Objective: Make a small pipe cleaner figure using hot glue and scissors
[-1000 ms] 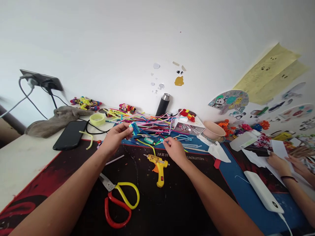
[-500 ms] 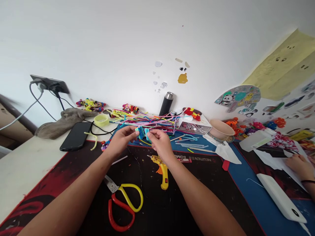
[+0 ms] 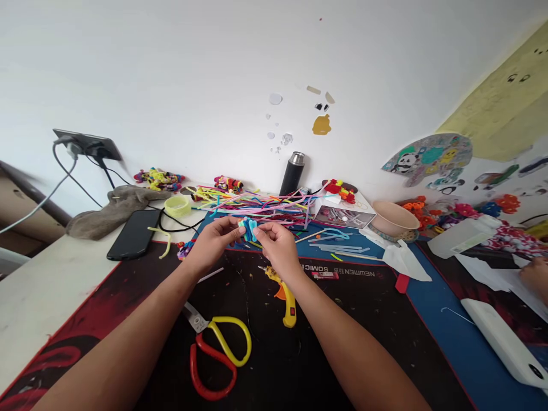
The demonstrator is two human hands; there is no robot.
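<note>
My left hand (image 3: 214, 244) pinches a small dark-blue and pale-green bundle of bent pipe cleaners (image 3: 245, 228) above the mat's far edge. Between my right thumb and fingers is a folded light-blue pipe cleaner (image 3: 253, 233), pressed up against that bundle. My right hand (image 3: 278, 246) is closed around its end. Below the right wrist lies a yellow hot glue gun (image 3: 288, 302) with an orange trigger. Scissors (image 3: 220, 348) with one red and one yellow handle rest on the black mat (image 3: 265, 379) between my forearms. Fingertips hide part of both pieces.
Many loose pipe cleaners (image 3: 265, 205) lie in a heap behind my hands. A black flask (image 3: 292, 174) stands by the wall. At left are a phone (image 3: 133, 234) and a tape roll (image 3: 177, 206). A white power bank (image 3: 500, 339) and another person's hand (image 3: 535, 278) are at right.
The light-blue piece in my right hand has come left against the blue bundle; a gap showed between them before. The view has shifted slightly, and the other person's hand shows less.
</note>
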